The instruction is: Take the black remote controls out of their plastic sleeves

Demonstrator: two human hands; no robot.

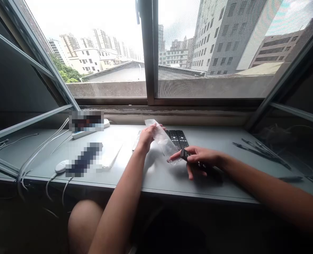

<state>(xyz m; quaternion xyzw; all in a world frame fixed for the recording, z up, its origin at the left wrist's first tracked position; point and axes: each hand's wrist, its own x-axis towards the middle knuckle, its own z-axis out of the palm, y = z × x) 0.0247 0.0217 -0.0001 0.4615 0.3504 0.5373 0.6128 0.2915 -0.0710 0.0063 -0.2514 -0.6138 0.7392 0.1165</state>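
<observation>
Clear sleeve and black remote meet above a smooth grey desk

From where I stand, the left hand [147,137] pinches the upper part of a clear plastic sleeve [163,139], thumb and fingers pressed together on the film. The sleeve is long, thin and crinkled, catching the window light in milky creases as it slants down toward the right hand [202,157]. That hand is curled around a black remote [184,154], a hard, slim bar with small pale markings; its forefinger stretches out to the sleeve's lower end, while other fingers hang loosely beneath. I can't tell whether the remote's blunt tip touches the film.

Just behind, more dark remotes [182,138] lie side by side, flat and rectangular, dotted with little buttons. The desk [156,181] has an even, faintly glossy top. Toward its left end are a rounded white puck [61,166], bendy white cables [41,146] and a flat white packet [112,155]; well to the right rest some thin dark sticks [263,152].
</observation>
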